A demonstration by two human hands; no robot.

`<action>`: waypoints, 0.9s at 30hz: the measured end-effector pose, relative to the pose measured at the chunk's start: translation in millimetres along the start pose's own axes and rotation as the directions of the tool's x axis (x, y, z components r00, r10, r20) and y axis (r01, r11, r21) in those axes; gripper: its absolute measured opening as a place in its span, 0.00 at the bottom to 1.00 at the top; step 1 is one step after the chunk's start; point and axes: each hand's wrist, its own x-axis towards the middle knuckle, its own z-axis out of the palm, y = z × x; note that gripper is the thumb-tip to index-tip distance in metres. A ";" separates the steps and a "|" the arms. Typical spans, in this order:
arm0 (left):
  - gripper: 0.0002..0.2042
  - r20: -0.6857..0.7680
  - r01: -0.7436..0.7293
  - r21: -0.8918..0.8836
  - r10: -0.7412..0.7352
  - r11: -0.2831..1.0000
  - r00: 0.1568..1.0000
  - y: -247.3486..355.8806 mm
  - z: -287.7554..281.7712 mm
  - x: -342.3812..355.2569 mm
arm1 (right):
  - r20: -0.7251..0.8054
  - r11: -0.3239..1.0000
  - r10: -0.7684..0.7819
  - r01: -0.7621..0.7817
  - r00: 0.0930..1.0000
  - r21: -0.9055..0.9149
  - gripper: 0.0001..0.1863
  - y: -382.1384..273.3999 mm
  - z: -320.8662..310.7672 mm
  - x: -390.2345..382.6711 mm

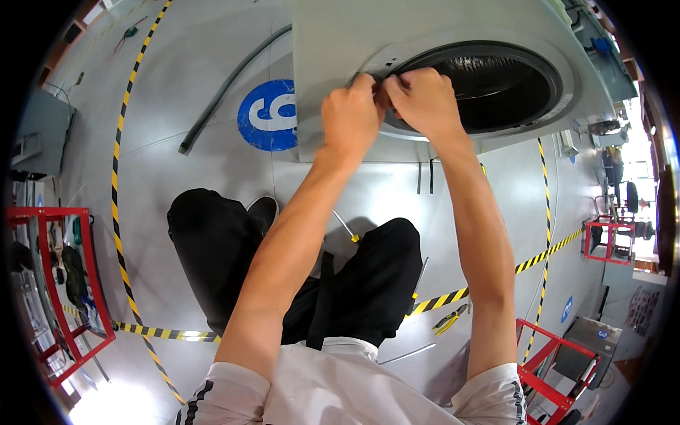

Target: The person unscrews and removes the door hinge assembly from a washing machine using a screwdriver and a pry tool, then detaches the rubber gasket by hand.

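Note:
In front of me is a pale grey washing machine [333,42] with a round door opening and no door over it. A dark rubber door seal [489,131] rings the opening, and the metal drum [482,74] shows inside. My left hand [350,117] is closed at the left edge of the opening, its fingertips pinching the seal's dark rim. Right beside it, my right hand [425,103] bends over the same edge with its fingers closed on the seal. The fingertips of both hands nearly meet, and part of what they grip is hidden.
A grey hose [227,88] lies on the floor to the left. Near my legs are a screwdriver [347,227], yellow-handled pliers [450,320] and a metal rod [407,353]. Red frames [95,283] stand at the sides. Yellow-black tape [117,177] marks the floor.

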 end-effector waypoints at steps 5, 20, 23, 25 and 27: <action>0.12 0.071 0.122 -0.060 -0.118 0.991 0.991 -11.1 3.4 -1.9 | 0.109 0.986 -0.084 0.067 0.990 0.154 0.14 29.7 0.8 -18.1; 0.05 0.022 0.015 -0.167 -0.011 0.986 1.000 -30.3 16.6 -24.2 | -0.179 0.985 -0.167 0.172 0.970 0.012 0.12 21.8 32.6 -25.5; 0.05 0.004 -0.012 -0.182 0.013 0.983 1.000 -30.5 16.1 -23.8 | -0.152 0.991 -0.132 0.129 0.980 -0.026 0.12 13.8 32.5 -23.4; 0.05 -0.016 -0.039 -0.195 0.036 0.980 0.999 -27.7 14.1 -21.8 | -0.114 0.992 -0.113 0.105 0.987 -0.069 0.12 11.1 29.2 -21.6; 0.05 -0.006 -0.026 -0.209 0.025 0.978 1.000 -24.6 10.0 -19.3 | -0.079 0.986 -0.131 0.122 0.988 -0.111 0.12 12.3 26.6 -19.2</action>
